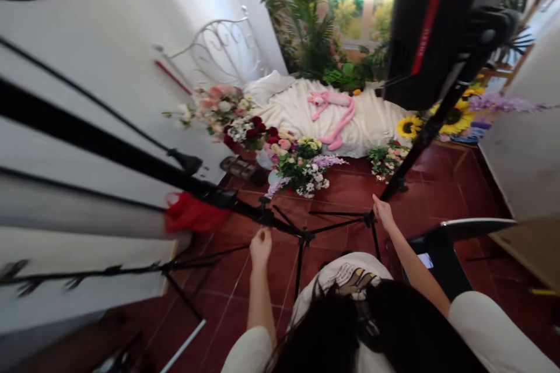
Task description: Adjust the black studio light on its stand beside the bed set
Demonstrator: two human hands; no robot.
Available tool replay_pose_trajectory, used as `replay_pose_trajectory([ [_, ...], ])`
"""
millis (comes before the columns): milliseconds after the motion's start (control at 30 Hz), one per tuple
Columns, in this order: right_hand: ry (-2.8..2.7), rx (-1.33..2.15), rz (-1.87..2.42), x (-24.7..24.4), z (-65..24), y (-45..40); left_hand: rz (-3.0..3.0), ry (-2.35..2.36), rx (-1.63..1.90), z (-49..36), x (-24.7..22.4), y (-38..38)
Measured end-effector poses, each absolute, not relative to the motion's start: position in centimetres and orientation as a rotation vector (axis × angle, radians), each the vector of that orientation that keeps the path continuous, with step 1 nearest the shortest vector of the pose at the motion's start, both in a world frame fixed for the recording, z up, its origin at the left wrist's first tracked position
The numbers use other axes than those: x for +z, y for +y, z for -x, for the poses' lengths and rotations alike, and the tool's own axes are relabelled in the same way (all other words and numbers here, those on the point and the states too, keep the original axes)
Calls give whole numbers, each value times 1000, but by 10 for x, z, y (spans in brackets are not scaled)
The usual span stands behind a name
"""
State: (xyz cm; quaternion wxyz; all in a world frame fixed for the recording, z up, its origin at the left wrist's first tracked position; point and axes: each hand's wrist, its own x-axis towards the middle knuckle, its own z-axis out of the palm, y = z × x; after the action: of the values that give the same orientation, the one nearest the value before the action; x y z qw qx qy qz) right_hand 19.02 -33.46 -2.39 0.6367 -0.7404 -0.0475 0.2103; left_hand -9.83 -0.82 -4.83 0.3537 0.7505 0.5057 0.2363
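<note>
Two black light stands rise from the red tiled floor in front of me. At the lower part of the left stand (pixel 144 164), my left hand (pixel 261 246) is closed just below a clamp knob; what its fingers hold, if anything, is too small to tell. My right hand (pixel 383 213) is closed at the pole of the right stand (pixel 417 148), its fingertips against the pole's left side. A black studio light (pixel 431 35) with a red stripe sits at the top of that stand. The legs of both stands are spread on the floor.
A bed with white cloth (pixel 284 108) holds a pink plush toy (pixel 336 111). Flower bouquets (pixel 301 163) and sunflowers (pixel 455 118) stand around it. A red bag (pixel 192 213) lies left, near another stand (pixel 175 266). A black chair (pixel 446 256) with a phone is right.
</note>
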Motion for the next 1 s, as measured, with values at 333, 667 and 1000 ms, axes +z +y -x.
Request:
replay_pose_trajectory([
  [333, -429, 768, 1667, -25, -169, -244, -1447, 1074, 1439, 41, 48, -24],
  [667, -807, 983, 1517, -2, -128, -142, -1204, 997, 1296, 5, 73, -5],
  [1000, -1026, 1095, 1535, 40, -102, -58, -1239, 950, 1286, 4, 58, 5],
])
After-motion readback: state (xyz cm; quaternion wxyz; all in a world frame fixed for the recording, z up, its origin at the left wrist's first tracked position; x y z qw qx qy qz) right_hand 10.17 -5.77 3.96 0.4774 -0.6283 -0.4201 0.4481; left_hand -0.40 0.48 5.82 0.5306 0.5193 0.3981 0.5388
